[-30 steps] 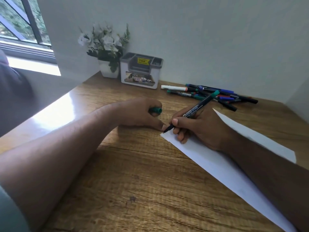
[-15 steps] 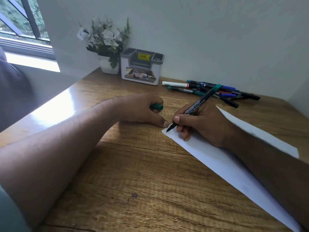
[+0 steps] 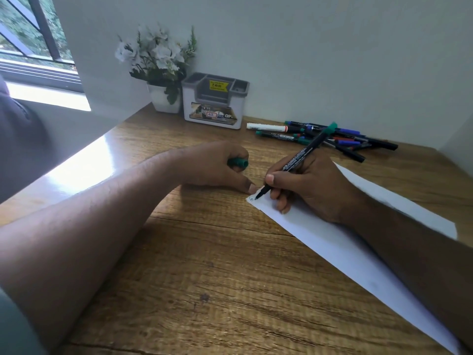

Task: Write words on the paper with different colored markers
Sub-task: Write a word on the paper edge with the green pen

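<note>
A white sheet of paper [image 3: 340, 249] lies at an angle on the wooden desk [image 3: 204, 278]. My right hand [image 3: 309, 185] grips a black marker with a green end [image 3: 302, 155], its tip touching the paper's far left corner, where a small green mark shows. My left hand [image 3: 217, 167] rests on the desk beside that corner, closed around the green marker cap [image 3: 238, 162], one fingertip pressing the paper's edge. A pile of several markers [image 3: 332, 137] in green, blue, red and black lies against the back wall.
A grey-and-white desk organiser [image 3: 213, 101] and a white pot of white flowers [image 3: 161, 70] stand at the back left. A window [image 3: 30, 39] is at the far left. White walls close the desk at the back and right.
The marker tip has come down on the paper's corner and a small green mark has appeared there. My left hand stays beside it with the cap.
</note>
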{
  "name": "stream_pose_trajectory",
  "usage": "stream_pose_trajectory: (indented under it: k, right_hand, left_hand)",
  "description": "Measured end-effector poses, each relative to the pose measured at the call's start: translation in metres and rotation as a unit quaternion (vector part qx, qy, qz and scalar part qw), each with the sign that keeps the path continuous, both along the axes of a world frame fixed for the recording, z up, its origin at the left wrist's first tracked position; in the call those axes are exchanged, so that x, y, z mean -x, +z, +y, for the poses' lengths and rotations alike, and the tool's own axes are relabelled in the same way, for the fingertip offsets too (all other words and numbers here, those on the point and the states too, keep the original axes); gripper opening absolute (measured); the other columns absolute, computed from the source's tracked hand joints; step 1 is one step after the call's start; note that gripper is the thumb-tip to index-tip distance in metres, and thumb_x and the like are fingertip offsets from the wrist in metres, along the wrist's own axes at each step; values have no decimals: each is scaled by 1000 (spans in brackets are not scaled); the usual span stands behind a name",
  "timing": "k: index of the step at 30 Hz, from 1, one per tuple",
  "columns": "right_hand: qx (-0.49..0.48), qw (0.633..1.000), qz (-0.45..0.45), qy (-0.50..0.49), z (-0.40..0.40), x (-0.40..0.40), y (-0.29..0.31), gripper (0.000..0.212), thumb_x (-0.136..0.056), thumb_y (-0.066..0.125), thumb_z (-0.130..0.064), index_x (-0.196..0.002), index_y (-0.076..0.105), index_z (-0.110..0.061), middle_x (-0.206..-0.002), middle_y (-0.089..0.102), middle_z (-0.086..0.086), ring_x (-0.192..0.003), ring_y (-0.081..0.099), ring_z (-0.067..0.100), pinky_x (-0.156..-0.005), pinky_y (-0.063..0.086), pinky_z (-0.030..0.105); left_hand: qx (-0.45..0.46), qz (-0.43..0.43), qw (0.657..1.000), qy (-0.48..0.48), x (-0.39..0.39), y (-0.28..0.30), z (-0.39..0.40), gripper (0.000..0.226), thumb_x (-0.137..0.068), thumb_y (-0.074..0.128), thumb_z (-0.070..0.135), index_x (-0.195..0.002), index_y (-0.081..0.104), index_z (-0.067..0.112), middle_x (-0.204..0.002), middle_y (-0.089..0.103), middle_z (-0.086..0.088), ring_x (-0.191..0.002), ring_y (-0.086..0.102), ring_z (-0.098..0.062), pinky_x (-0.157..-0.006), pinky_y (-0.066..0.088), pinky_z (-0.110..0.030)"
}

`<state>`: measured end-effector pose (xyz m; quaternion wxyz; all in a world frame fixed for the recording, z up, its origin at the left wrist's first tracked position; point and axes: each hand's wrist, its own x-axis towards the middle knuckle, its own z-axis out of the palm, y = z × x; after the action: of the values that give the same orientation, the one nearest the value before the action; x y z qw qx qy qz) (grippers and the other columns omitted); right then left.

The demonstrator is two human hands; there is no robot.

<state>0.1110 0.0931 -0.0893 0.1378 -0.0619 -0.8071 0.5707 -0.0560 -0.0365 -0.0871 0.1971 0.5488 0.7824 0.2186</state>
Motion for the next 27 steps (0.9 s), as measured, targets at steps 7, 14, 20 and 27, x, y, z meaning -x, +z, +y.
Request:
stream_pose_trajectory:
  k: [7, 14, 20, 27]
  right_hand:
    - [-7, 1000, -5, -2, -1, 0, 0, 8, -86, 63, 1, -79, 69, 2, -58, 66, 11, -44, 61, 19, -45, 53, 28]
    - [-3, 1000, -7, -18, -2, 0, 1, 10, -86, 63, 2, -78, 68, 3, -57, 65, 12, -43, 60, 20, -45, 54, 30]
    - [-8, 1000, -7, -28, -3, -1, 2, 11, -87, 63, 1, -77, 68, 0, -57, 66, 11, -43, 61, 19, -44, 55, 29]
    - [3, 999, -13, -39, -4, -1, 2, 11, -86, 64, 0, -76, 67, -1, -56, 65, 10, -42, 62, 19, -44, 55, 29]
  left_hand:
    - [1, 7, 1000, 2, -2, 0, 0, 40, -66, 74, 57, -74, 53, 24, -79, 55, 1, -73, 50, -18, -65, 41, -35]
    - [-2, 4, 1000, 1, 0, 0, 0, 39, -66, 75, 55, -73, 52, 23, -75, 54, 1, -71, 50, -17, -65, 40, -35]
    - [5, 4, 1000, 4, 1, 0, 1, 40, -63, 74, 59, -73, 54, 26, -77, 56, 1, -73, 51, -18, -66, 42, -36]
    - [4, 1, 1000, 0, 2, -1, 2, 41, -61, 73, 60, -74, 55, 25, -79, 56, 0, -74, 52, -19, -66, 43, -36]
